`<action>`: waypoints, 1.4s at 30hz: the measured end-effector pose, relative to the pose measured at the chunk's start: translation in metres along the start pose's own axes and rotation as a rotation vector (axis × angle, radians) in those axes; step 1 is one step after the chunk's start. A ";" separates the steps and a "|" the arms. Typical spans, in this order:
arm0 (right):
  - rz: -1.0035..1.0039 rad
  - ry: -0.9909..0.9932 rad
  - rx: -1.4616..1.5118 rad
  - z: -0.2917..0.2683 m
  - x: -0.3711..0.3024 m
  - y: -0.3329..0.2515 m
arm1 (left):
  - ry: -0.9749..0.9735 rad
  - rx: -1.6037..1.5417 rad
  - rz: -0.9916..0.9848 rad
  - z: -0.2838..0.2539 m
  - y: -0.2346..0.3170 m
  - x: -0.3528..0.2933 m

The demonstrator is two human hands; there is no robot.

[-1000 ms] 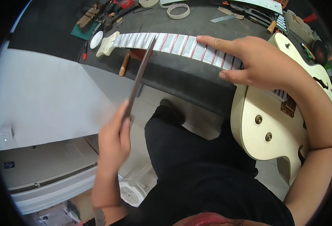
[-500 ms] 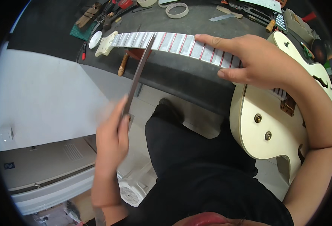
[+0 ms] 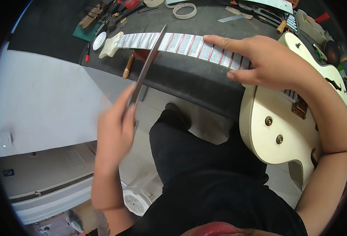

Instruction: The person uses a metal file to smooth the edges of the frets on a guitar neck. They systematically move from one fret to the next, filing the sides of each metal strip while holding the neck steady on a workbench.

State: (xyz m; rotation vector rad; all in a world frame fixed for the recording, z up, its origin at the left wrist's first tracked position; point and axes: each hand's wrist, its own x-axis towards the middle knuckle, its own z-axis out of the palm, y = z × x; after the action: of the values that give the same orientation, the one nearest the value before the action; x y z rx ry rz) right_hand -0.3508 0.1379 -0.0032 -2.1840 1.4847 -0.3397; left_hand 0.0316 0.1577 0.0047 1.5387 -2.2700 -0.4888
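A cream guitar body [image 3: 266, 102] with f-holes lies at the right. Its neck runs left across the bench's near edge. Grey tape strips cover the fretboard [image 3: 185, 44]; reddish lines mark several frets toward the body, and those nearer the headstock [image 3: 111, 44] look metallic. My left hand [image 3: 117, 118], slightly blurred, is closed round the lower end of a long dark file [image 3: 146, 67]. The file slants across the neck, its tip past the far edge. Spread over the fretboard near the body, my right hand [image 3: 266, 59] has its index finger stretched along the far edge and thumb at the near edge.
A red support [image 3: 144, 54] sits under the neck, beside a wooden handle [image 3: 128, 67]. Farther back on the dark bench [image 3: 216, 33] are a tape roll [image 3: 185, 11], a metal scraper [image 3: 231, 18] and a green mat [image 3: 84, 34]. A white stool [image 3: 136, 201] stands below.
My left hand has pushed the file a little farther away across the neck, so more of its tip extends past the far edge. My right hand stays almost in place.
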 end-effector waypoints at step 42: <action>0.024 -0.031 0.005 0.001 0.006 -0.013 | 0.026 -0.149 0.096 0.024 0.001 0.102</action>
State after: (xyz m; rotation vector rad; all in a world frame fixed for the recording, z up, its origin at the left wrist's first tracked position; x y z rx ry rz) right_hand -0.3381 0.1368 0.0025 -2.1566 1.4901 -0.2999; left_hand -0.0159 0.0653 -0.0065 1.3495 -2.2210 -0.5926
